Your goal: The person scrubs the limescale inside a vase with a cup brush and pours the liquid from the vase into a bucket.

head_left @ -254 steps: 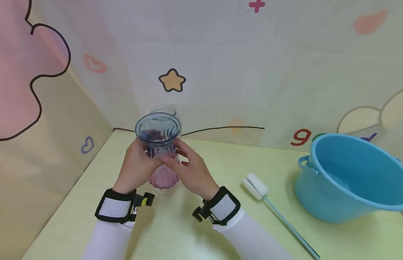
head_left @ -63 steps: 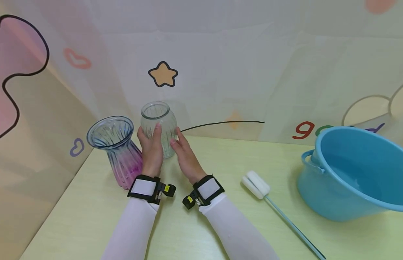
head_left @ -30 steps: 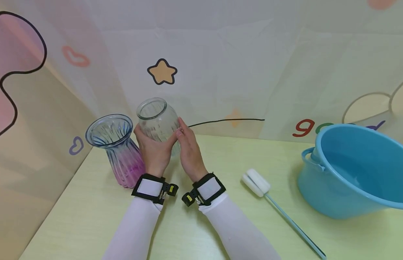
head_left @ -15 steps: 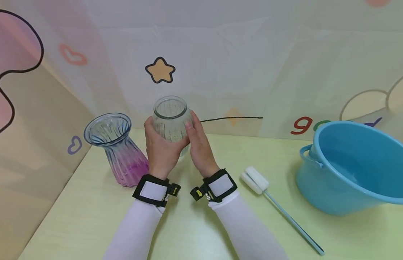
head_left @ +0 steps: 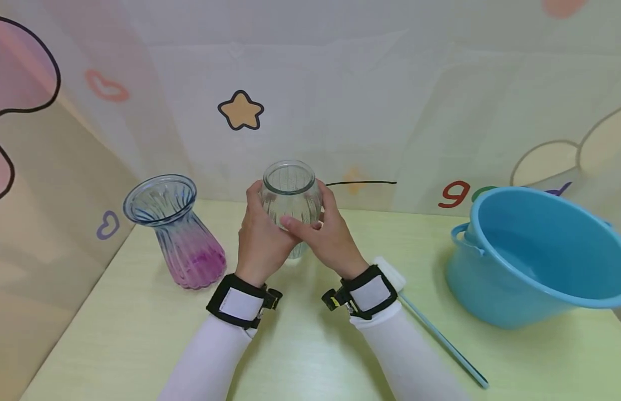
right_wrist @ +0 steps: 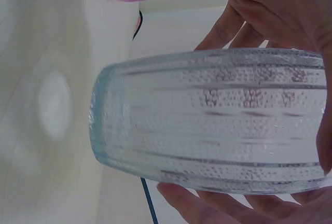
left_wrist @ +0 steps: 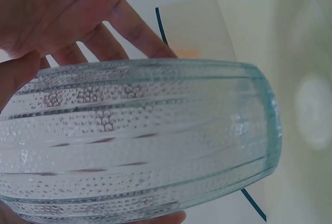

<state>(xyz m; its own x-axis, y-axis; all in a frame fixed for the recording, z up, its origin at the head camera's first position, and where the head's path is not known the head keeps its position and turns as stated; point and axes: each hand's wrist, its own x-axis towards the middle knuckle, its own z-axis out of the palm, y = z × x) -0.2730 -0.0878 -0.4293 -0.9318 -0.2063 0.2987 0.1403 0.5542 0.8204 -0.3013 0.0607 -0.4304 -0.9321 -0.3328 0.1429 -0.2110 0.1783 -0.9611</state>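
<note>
A clear ribbed glass vase (head_left: 291, 205) with a round mouth is held upright between both hands near the middle of the head view. My left hand (head_left: 262, 239) grips its left side, fingers reaching around the far side. From the right, my right hand (head_left: 334, 236) holds it, the thumb lying across the near face. In the left wrist view the vase's bumpy wall (left_wrist: 155, 136) fills the picture, and its base appears off the table. A gap below the base also shows in the right wrist view, beside the right-hand fingers (right_wrist: 192, 203).
A blue-to-pink glass vase (head_left: 190, 245) stands left of the hands. Right of them lies a white sponge brush (head_left: 390, 274) with a light blue handle, partly behind the right wrist. A large blue bucket (head_left: 511, 301) stands farther right. A printed cloth (head_left: 315, 100) backs the table (head_left: 300, 356).
Both hands first held the blue-pink vase, which then stood at the left. They took hold of the clear vase, lifted it and brought it rightward; the right thumb now crosses its front.
</note>
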